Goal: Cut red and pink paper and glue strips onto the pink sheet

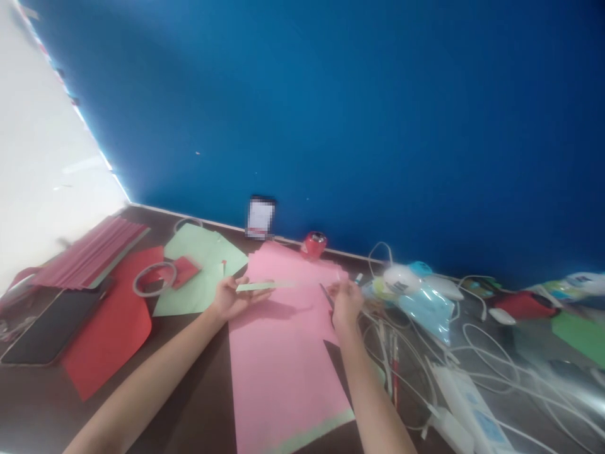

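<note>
Matt, smooth paper is noted in the pink sheets (278,366) at 6 o'clock and the red sheet (116,328) at 8. Glossy, crinkled plastic is shown by the blue packet (430,310) at 4. A smooth, matt finish is presented by the blue wall (312,94) at 12; dull smoothness is recorded on the tabletop (189,407) at 7.

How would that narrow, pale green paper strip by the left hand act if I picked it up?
The narrow, pale green paper strip would probably feel very light, since it looks thin and slim. Held at one end, it might droop a little, though it looks fairly straight at the left hand.
</note>
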A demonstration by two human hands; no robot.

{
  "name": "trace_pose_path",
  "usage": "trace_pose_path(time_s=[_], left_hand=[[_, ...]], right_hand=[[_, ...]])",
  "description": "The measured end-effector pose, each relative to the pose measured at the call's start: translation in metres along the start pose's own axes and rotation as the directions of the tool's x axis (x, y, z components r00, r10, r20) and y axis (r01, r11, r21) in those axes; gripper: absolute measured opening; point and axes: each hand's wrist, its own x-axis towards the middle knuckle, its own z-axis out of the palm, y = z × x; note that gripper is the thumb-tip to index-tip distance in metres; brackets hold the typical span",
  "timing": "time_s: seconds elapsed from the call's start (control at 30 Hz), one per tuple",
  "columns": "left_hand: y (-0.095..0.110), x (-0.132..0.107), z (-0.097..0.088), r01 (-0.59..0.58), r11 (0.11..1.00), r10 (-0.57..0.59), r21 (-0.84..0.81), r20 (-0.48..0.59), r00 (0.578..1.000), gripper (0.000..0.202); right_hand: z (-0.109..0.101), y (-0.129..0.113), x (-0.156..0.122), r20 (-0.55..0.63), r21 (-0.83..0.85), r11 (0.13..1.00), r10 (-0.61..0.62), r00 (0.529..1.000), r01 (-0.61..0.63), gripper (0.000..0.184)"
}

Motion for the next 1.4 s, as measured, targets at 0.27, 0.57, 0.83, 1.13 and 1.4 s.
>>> trace_pose_path(time_s=[0.27, 0.57, 0.83, 1.13, 1.4], left_hand=[[0.002, -0.001, -0.001, 0.008, 1.0, -0.008, -0.027, 0.014, 1.0, 0.01], [0.003, -0.003, -0.003, 0.009, 0.999, -0.011, -0.051, -0.041, 0.999, 0.009], [0.005, -0.005, -0.005, -0.014, 0.998, 0.009, -0.061, -0.082, 0.997, 0.018], [0.004, -0.003, -0.007, -0.042, 0.998, 0.035, -0.042, -0.151, 0.988, 0.007], [0.003, -0.003, -0.002, -0.014, 1.0, 0.016, 0.018, -0.125, 0.992, 0.008]], right_hand=[[-0.017, 0.006, 0.011, -0.049, -0.252, 0.961, -0.132, 0.99, 0.116, 0.024], [-0.001, -0.009, -0.027, 0.426, -0.354, 0.692, -0.48, 0.767, 0.63, 0.035], [0.024, -0.023, -0.077, 0.904, -0.112, 0.974, 0.182, 0.386, -0.196, 0.02], [0.017, -0.022, -0.077, 0.838, 0.032, 0.881, 0.233, 0.493, -0.472, 0.021], [0.012, -0.012, -0.072, 0.747, 0.11, 0.874, 0.241, 0.619, -0.474, 0.032]])
